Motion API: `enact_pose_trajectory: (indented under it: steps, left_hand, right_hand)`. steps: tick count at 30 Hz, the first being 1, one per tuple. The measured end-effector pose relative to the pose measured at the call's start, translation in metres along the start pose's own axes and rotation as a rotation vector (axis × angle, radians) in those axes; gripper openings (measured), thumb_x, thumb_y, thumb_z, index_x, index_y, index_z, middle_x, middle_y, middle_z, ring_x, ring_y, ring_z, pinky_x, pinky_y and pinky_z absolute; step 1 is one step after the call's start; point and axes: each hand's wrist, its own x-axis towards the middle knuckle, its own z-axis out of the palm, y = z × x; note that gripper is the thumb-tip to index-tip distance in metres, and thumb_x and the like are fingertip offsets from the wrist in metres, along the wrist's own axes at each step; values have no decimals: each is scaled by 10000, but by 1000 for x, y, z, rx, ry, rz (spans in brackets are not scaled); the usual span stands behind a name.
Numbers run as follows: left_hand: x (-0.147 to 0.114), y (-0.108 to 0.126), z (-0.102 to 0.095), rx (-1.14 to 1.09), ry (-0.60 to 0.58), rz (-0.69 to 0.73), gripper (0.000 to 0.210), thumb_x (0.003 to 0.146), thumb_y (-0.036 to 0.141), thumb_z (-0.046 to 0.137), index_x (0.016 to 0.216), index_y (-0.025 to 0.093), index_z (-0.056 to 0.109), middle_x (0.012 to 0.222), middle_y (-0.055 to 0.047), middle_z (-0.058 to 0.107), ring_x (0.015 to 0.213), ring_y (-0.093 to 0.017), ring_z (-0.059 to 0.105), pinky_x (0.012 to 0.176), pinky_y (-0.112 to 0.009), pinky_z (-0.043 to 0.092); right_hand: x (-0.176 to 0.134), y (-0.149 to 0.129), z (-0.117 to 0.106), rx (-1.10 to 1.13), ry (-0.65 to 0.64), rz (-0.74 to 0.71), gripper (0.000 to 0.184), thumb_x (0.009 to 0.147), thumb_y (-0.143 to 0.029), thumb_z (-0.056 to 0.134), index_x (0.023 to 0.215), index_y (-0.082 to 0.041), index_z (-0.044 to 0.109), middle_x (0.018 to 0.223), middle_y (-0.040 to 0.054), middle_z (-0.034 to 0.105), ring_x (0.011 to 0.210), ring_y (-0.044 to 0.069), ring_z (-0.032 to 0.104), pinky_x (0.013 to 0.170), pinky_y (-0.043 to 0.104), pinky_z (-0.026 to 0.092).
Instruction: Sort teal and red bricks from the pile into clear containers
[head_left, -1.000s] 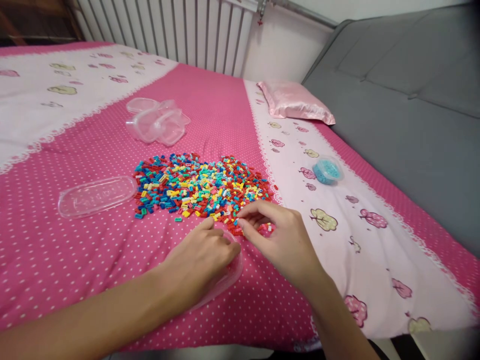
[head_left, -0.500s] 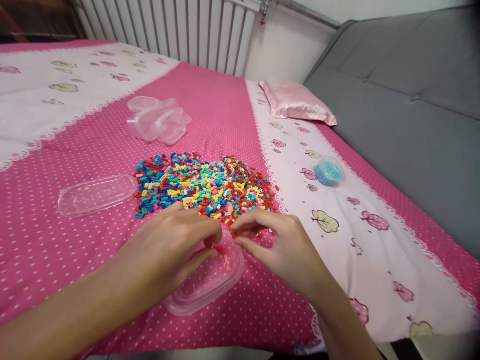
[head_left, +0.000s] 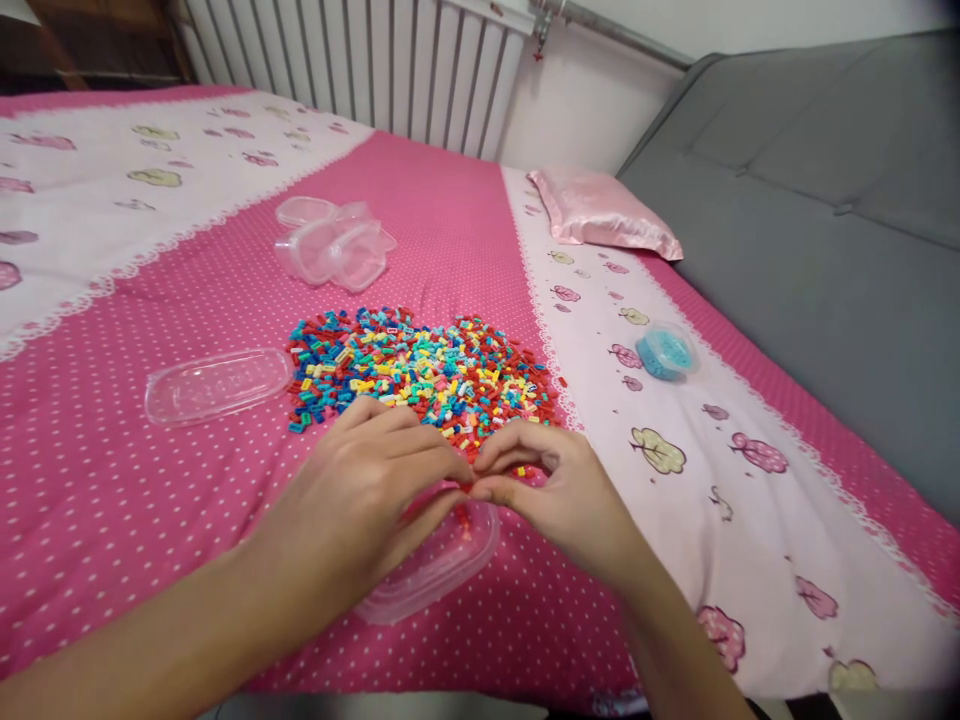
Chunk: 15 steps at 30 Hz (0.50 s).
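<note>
My left hand [head_left: 382,480] reaches over a clear plastic container [head_left: 442,580], its thumb and fingers pinched together. From the other side my right hand [head_left: 555,485] is closed in a pinch as well, and the fingertips of both hands meet over the container's far edge. A bit of a small red plastic brick [head_left: 466,488] shows between the fingertips; the rest of it is covered. Several red pieces [head_left: 463,520] lie in the container, partly behind my left hand. Just beyond my hands spreads a pile of small multicoloured plastic bricks [head_left: 420,365].
A clear lid [head_left: 217,388] lies left of the pile. Farther back are several stacked clear containers [head_left: 337,245]. At right stands a small tub with blue contents [head_left: 666,352]. A pink pillow [head_left: 604,212] rests near the grey headboard [head_left: 810,180], on the pink bedspread [head_left: 442,210].
My left hand has moved right and up, so its fingertips now meet those of my right hand; before, they were apart. The view has shifted slightly.
</note>
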Motion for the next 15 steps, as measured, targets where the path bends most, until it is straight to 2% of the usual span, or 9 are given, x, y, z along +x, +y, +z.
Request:
enact_pose_trajectory:
  steps: [2, 6, 9, 12, 14, 15]
  left_hand:
    - [-1, -2, 5, 84, -46, 56, 268, 1095, 242, 523, 882, 230, 687, 818, 26, 727, 772, -191, 564, 752, -384, 294]
    - [0, -6, 25, 198, -225, 257, 366, 1047, 168, 627, 684, 205, 598, 675, 38, 667, 720, -175, 540, 766, -408, 278]
    - [5, -5, 36, 211, -315, 327, 339, 986, 121, 701, 671, 203, 607, 665, 36, 673, 699, -172, 541, 752, -403, 287]
    - [10, -9, 27, 172, -301, 327, 317, 993, 135, 695, 692, 207, 623, 693, 29, 686, 710, -181, 545, 728, -393, 290]
    - [11, -20, 12, 115, -263, 275, 278, 1019, 163, 660, 746, 215, 652, 725, 28, 692, 730, -185, 554, 717, -379, 296]
    - [10, -29, 4, 119, -258, 186, 237, 1032, 169, 632, 807, 220, 684, 770, 23, 708, 747, -187, 565, 723, -369, 309]
  right_hand:
    - [-1, 0, -13, -74, 24, -9, 91, 820, -273, 828, 820, -229, 748, 827, 12, 794, 788, 181, 759, 759, 304, 614]
    - [-2, 4, -34, -157, 175, -61, 86, 850, -276, 811, 824, -225, 746, 833, 16, 786, 764, 178, 733, 739, 297, 591]
    - [-3, 5, -36, -228, 157, -72, 66, 884, -268, 779, 845, -228, 744, 844, 11, 780, 780, 179, 727, 751, 296, 577]
    - [-4, 4, -33, -294, 112, -85, 72, 915, -251, 733, 846, -231, 733, 842, 7, 777, 776, 183, 723, 751, 301, 563]
    - [-4, 4, -33, -335, 125, -87, 95, 925, -264, 716, 834, -233, 720, 815, 5, 766, 757, 186, 713, 739, 307, 556]
    - [-4, 4, -33, -353, 138, -86, 106, 929, -276, 711, 831, -235, 715, 806, 5, 761, 751, 188, 706, 735, 310, 553]
